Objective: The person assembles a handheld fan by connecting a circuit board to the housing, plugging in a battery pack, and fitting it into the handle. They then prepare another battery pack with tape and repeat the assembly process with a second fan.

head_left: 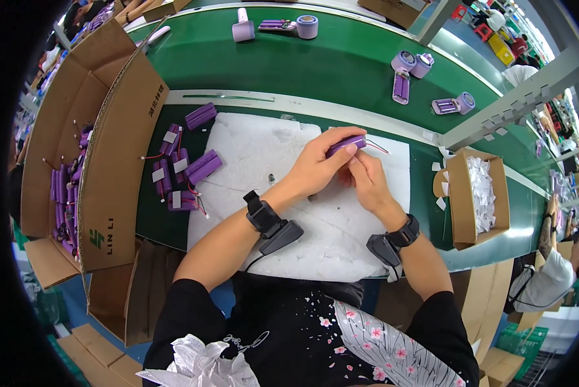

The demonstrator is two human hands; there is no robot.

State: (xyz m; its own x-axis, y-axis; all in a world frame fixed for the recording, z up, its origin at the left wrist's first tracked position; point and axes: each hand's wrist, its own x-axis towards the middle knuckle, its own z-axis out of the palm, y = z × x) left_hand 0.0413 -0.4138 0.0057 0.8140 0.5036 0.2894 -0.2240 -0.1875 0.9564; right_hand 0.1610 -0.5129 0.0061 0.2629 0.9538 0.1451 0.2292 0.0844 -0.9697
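Note:
Above the white foam board [238, 168], a purple battery pack [345, 146] with thin red and white wires is gripped by my left hand [318, 161]. Its fingers wrap over the far side and the thumb lies on the near side. My right hand [369, 182] is closed, with its fingertips against the near side of the pack by the wire end. Its curled fingers partly hide what lies between them. To the left of the board lie several loose purple battery packs [203, 166], some with white labels and short wires.
A tall cardboard box [118, 161] with purple packs stands at the left. On the right is a small cardboard box [458, 200] of white slips. Purple handheld fan parts [307, 26] sit on the green conveyor [341, 58] behind a pale rail. A metal post [518, 100] rises at right.

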